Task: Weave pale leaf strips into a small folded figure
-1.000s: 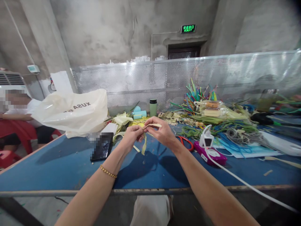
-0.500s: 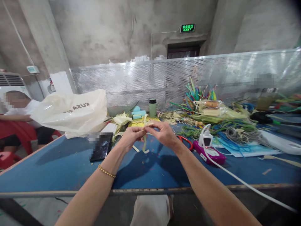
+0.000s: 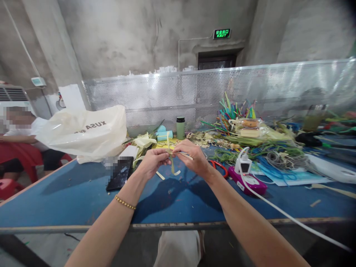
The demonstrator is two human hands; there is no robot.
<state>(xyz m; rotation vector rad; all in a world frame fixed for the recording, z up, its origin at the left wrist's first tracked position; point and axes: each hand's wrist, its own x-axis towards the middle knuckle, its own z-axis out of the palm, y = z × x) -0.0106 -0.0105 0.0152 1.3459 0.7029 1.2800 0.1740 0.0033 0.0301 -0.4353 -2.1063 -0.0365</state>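
Over the blue table [image 3: 91, 204], the left hand [image 3: 152, 162] and right hand [image 3: 193, 155] pinch pale strips [image 3: 172, 167] between their fingertips, one end dangling. Red handles [image 3: 219, 166] lie just right; beyond stand a bottle [image 3: 180, 129] and perforated screen [image 3: 144, 98].

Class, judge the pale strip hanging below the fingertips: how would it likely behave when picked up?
The pale strip would probably flex easily, since its lower end curves sideways. It looks thin and narrow, so it is likely light. Being so slim, it might also tear if pulled hard.
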